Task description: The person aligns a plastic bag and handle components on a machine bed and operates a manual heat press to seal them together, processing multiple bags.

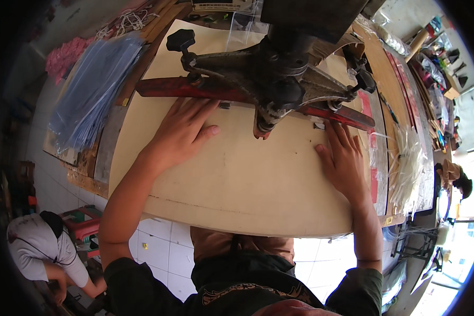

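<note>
My left hand lies flat on a tan board, fingers stretched out and thumb apart. Its fingertips reach the near edge of a long red bar. Farther right, my right hand also rests on the board, palm down, with its fingertips close under the bar's right end. Neither hand holds anything. The bar hangs from a dark metal bracket with black knobs, and one knob stands up at the left. Small dark pieces show at the bar's near edge by each hand.
Left of the board lies a stack of clear bluish plastic sheets, with pink netting behind it. A bundle of clear strips hangs at the right bench edge. Another person bends down at lower left, beside a red stool.
</note>
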The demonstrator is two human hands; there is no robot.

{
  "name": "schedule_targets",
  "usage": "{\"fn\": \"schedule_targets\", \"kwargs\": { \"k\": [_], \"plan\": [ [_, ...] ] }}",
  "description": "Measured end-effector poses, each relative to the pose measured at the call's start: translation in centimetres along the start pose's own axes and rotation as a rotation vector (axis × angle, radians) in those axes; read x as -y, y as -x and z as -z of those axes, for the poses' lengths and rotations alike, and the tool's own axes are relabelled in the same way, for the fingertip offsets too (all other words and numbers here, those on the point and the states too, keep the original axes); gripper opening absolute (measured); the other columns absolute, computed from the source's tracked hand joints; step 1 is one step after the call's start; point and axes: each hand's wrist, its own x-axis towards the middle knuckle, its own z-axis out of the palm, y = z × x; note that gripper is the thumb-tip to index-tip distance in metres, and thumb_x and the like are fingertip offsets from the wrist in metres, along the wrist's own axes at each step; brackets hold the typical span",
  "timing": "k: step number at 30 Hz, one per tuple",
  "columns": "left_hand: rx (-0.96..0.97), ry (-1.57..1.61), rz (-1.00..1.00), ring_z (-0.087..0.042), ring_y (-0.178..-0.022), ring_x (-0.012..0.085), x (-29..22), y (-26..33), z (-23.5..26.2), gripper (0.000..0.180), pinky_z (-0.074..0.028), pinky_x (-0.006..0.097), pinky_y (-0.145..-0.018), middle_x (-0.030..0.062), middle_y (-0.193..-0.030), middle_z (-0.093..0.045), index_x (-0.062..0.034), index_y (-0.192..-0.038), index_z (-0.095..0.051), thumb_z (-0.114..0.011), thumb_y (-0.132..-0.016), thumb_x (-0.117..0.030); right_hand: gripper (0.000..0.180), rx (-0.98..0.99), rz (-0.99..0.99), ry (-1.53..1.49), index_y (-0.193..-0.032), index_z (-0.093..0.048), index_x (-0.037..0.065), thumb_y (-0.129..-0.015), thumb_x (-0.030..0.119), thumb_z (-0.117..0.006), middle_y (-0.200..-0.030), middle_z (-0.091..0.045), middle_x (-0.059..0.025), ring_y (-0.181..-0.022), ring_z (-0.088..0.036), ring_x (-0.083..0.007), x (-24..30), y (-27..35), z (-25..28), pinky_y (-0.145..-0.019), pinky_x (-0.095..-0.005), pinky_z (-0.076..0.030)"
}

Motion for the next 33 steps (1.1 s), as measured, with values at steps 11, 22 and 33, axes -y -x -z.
{"fn": "schedule_targets", "kwargs": {
  "k": [11,22,33],
  "plan": [
    [0.002,-0.053,0.009,-0.047,-0.131,0.0383,0.19,0.07,-0.43,0.060,-0.028,0.051,-0.117,0.0216,-0.142,-0.052,-0.0001,-0.145,-0.046,-0.053,-0.101,-0.039,0.061,0.015,-0.009,-0.002,-0.150,-0.044,0.005,-0.100,0.037,-0.055,-0.152,-0.046,-0.0166,-0.143,-0.037,-0.0434,0.08,0.04,-0.08,-0.111,-0.0670,-0.030],
    [-0.007,-0.027,-0.008,-0.048,-0.127,0.0404,0.01,-0.11,-0.26,0.057,-0.033,0.050,-0.114,0.0213,-0.140,-0.053,-0.0002,-0.144,-0.048,-0.058,-0.099,-0.034,0.060,0.015,-0.006,-0.002,-0.149,-0.045,0.004,-0.100,0.037,-0.056,-0.151,-0.047,-0.0164,-0.143,-0.038,-0.0425,-0.16,0.10,0.08,-0.111,-0.0664,-0.030],
    [-0.011,-0.008,-0.009,-0.049,-0.128,0.0373,-0.03,-0.20,-0.15,0.055,-0.031,0.051,-0.116,0.0199,-0.138,-0.055,-0.0002,-0.141,-0.051,-0.058,-0.099,-0.035,0.060,0.019,-0.017,-0.027,-0.148,-0.046,0.005,-0.100,0.039,-0.055,-0.153,-0.045,-0.0170,-0.144,-0.037,-0.0416,-0.17,0.12,0.19,-0.111,-0.0659,-0.030]
  ]
}}
